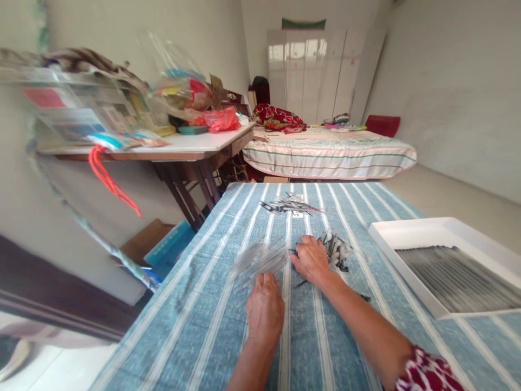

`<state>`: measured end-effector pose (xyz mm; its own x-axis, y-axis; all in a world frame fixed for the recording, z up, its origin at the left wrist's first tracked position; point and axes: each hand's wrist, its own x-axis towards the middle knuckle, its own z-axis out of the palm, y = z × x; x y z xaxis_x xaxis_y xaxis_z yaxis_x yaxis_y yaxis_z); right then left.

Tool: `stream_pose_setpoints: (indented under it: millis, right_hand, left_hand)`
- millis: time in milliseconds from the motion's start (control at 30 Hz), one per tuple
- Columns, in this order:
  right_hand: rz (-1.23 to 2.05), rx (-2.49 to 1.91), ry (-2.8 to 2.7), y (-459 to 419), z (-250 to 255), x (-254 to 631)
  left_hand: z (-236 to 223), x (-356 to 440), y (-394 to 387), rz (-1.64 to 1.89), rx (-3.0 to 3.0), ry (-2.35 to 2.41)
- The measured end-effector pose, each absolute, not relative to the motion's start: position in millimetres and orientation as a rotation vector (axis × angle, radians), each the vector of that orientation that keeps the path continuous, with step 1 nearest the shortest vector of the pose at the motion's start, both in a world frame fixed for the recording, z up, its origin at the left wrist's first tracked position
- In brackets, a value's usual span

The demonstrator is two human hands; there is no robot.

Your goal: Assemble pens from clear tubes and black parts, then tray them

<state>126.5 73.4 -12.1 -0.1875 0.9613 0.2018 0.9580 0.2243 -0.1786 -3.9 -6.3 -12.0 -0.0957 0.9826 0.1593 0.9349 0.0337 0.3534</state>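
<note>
My left hand (265, 307) is low over the striped cloth, its fingers curled together at the near edge of a loose pile of thin clear plastic strips or sleeves (258, 258). Whatever it pinches is hidden. To its right, my right hand (311, 259) is closed, and a small thin black piece (292, 251) pokes out from its fingertips. Beside that hand lies a heap of short black and clear pieces (338, 251), partly covered by it. Farther back on the cloth is another bunch of thin black sticks (291, 206).
A white tray (411, 231) at the right holds rows of thin dark sticks (459, 277). The blue-and-white striped cloth (195, 320) covers the work surface. A cluttered side table (183, 149) stands at left, a bed (325, 152) behind.
</note>
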Motion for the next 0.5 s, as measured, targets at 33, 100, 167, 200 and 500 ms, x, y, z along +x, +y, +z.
stream_pose_setpoints:
  millis: [33, 100, 167, 200, 500]
  right_hand:
    - [-0.004, -1.831, -2.215, 75, -14, 123]
    - [-0.016, -1.890, -2.183, 78, -17, 118]
    - [-0.005, -1.947, -2.150, 79, -20, 117]
    - [0.000, -1.967, -2.135, 79, -21, 118]
    - [0.090, -1.988, -2.052, 72, -27, 144]
  left_hand:
    - [-13, -4, -6, 0.661, 1.974, 2.114]
    - [-16, -5, -4, 0.828, 1.880, 2.006]
    - [-17, -5, -3, 0.938, 1.778, 1.919]
    - [-17, -5, -3, 0.977, 1.718, 1.888]
    - [-18, -2, -3, 1.038, 1.488, 1.734]
